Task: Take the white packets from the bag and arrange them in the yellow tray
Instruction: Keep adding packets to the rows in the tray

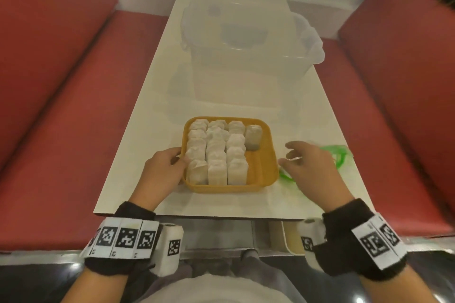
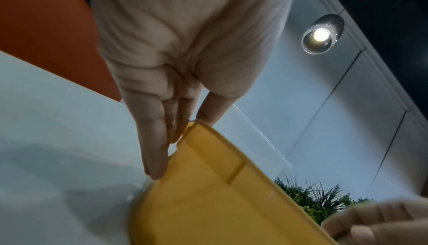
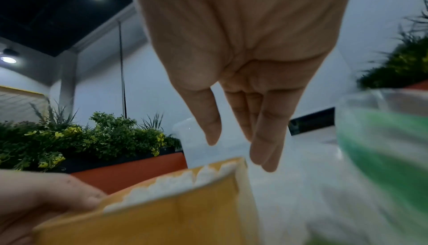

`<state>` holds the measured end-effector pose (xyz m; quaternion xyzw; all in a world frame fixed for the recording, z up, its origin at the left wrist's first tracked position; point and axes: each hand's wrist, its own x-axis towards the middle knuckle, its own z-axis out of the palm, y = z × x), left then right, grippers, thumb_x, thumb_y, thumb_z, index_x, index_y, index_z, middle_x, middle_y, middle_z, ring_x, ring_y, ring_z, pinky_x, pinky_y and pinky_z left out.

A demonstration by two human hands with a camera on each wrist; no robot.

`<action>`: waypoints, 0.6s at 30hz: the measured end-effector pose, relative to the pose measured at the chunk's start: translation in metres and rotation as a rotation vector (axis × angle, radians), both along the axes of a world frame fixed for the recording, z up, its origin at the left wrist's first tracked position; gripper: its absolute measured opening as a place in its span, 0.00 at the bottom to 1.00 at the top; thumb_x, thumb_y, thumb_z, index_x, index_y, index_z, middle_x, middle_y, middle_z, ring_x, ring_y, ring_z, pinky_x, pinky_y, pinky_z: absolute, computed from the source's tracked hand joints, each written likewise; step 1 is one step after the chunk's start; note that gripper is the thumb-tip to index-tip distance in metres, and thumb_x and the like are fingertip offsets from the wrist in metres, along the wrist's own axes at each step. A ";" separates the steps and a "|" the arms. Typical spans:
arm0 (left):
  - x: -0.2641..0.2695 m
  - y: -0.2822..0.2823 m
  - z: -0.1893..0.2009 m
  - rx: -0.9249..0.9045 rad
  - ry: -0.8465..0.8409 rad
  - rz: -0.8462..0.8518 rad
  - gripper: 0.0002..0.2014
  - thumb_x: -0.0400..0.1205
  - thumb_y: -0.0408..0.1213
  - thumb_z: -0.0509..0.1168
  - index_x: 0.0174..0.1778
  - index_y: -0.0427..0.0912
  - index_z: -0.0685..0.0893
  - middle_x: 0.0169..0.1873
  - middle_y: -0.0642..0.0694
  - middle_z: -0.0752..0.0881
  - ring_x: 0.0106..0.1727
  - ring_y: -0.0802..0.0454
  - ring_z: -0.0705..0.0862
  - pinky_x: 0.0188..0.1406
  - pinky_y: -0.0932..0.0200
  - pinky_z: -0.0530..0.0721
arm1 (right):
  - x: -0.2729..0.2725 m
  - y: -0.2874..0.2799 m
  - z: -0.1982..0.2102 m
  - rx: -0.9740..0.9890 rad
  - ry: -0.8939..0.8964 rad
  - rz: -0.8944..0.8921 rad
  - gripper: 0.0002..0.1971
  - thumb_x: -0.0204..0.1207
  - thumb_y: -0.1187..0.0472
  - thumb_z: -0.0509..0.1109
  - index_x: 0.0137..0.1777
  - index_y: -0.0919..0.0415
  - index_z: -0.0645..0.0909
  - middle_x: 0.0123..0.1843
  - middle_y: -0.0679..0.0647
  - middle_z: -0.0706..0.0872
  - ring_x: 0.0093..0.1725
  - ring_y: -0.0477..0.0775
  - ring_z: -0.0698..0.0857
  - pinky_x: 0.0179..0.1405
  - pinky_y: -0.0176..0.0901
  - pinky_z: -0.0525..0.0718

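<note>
The yellow tray (image 1: 264, 158) sits on the white table near me. Several white packets (image 1: 216, 152) stand in it in three full rows, with one more packet (image 1: 253, 136) at the far end of a fourth row. My left hand (image 1: 178, 157) holds the tray's left wall, thumb over the rim and fingers straight along the outside (image 2: 157, 148). My right hand (image 1: 286, 155) hovers empty just right of the tray, fingers relaxed and apart. Under and beyond it lies the clear bag with green print (image 1: 338, 155). The right wrist view shows the packets (image 3: 171, 184) above the tray's rim (image 3: 162, 217) and the bag (image 3: 382, 148).
A large clear plastic storage box (image 1: 246, 56) with a lid stands on the far half of the table. Red bench seats (image 1: 49, 106) run along both sides. The table's front edge (image 1: 197, 214) is close to my wrists.
</note>
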<state>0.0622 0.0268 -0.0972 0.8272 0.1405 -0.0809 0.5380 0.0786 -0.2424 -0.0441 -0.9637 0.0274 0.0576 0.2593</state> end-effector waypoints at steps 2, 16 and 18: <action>0.000 -0.001 0.000 -0.012 0.013 0.007 0.11 0.85 0.38 0.60 0.44 0.58 0.85 0.44 0.45 0.90 0.48 0.43 0.88 0.50 0.42 0.89 | -0.010 0.008 -0.017 0.064 0.083 -0.026 0.22 0.78 0.58 0.71 0.70 0.63 0.77 0.59 0.58 0.85 0.56 0.57 0.85 0.59 0.49 0.81; 0.003 -0.010 0.021 0.451 -0.090 0.112 0.27 0.83 0.44 0.66 0.78 0.43 0.71 0.72 0.37 0.77 0.71 0.37 0.76 0.71 0.38 0.73 | -0.016 -0.053 -0.011 0.375 -0.261 -0.169 0.11 0.78 0.65 0.69 0.59 0.58 0.86 0.51 0.45 0.87 0.49 0.37 0.84 0.48 0.15 0.74; 0.002 -0.032 0.042 0.449 -0.279 0.092 0.24 0.82 0.40 0.66 0.75 0.45 0.74 0.71 0.40 0.77 0.72 0.41 0.75 0.71 0.39 0.74 | -0.019 -0.081 -0.016 0.311 -0.318 -0.242 0.10 0.79 0.67 0.66 0.56 0.59 0.86 0.51 0.47 0.88 0.50 0.40 0.85 0.46 0.17 0.73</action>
